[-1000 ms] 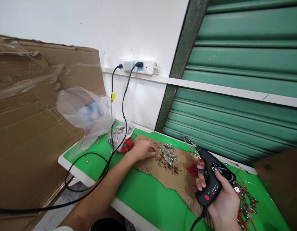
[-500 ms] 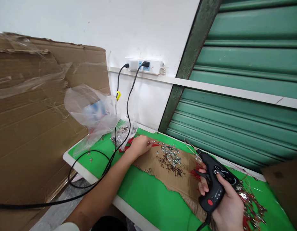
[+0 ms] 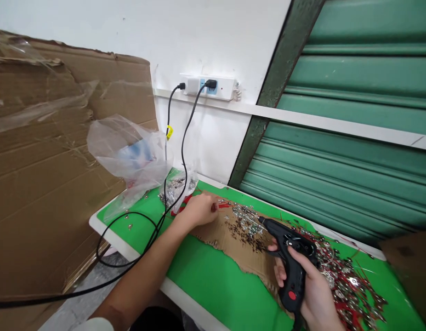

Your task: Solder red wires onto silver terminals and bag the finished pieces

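My right hand (image 3: 314, 287) is wrapped round the grip of a black hot glue gun (image 3: 293, 250) with a red dot on its handle. Its nozzle points left, over small silver metal pieces (image 3: 245, 216) scattered on a torn cardboard sheet (image 3: 233, 246). Dark brown specks (image 3: 249, 239) lie among these pieces. At the sheet's far left end rests my left hand (image 3: 201, 209), its fingers curled together beside red strings (image 3: 224, 205). What those fingers hold, if anything, is hidden from view.
Silver pieces with red strings (image 3: 350, 280) are heaped at the right of the green tabletop (image 3: 199, 280). A plastic bag of metal parts (image 3: 176, 186) stands behind my left hand. Black cables (image 3: 184, 151) run from the wall socket (image 3: 226, 88). A large carton (image 3: 43, 184) stands left.
My right hand has brought the glue gun leftward, its nozzle now over the silver pieces. More of the right-hand heap shows. My left hand has stayed near the same spot.
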The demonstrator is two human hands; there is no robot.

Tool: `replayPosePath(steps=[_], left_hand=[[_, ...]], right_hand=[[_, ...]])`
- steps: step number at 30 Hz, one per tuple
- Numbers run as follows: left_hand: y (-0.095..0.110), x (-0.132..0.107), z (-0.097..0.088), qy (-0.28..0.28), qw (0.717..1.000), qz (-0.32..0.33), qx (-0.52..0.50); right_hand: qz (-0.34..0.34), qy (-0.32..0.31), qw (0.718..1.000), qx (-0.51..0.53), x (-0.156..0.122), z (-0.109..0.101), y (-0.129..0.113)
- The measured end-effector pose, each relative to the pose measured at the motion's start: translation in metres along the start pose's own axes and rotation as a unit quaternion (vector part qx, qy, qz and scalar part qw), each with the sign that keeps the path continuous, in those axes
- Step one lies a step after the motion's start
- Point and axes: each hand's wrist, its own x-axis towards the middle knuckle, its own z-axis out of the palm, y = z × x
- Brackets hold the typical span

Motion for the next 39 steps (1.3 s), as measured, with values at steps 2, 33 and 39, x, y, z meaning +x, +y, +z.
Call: replayPosePath(steps=[2,33,39], left_hand=[[0.001,0.000,-0.001,-0.025,1.000,-0.003,0.011],[-0.009,0.002,0.001,-0.097,0.993,0.051,-0.040],[-0.012,0.002,0.002,-0.100,0.992,0.055,-0.048]], right_hand=[[0.030,-0.019,0.999,-0.012,0.001,-0.002,0.004],[0.087,-0.050,0.990,-0.102,0.001,0.009,0.008],[0.085,-0.046,0.986,-0.139,0.003,0.007,0.010]])
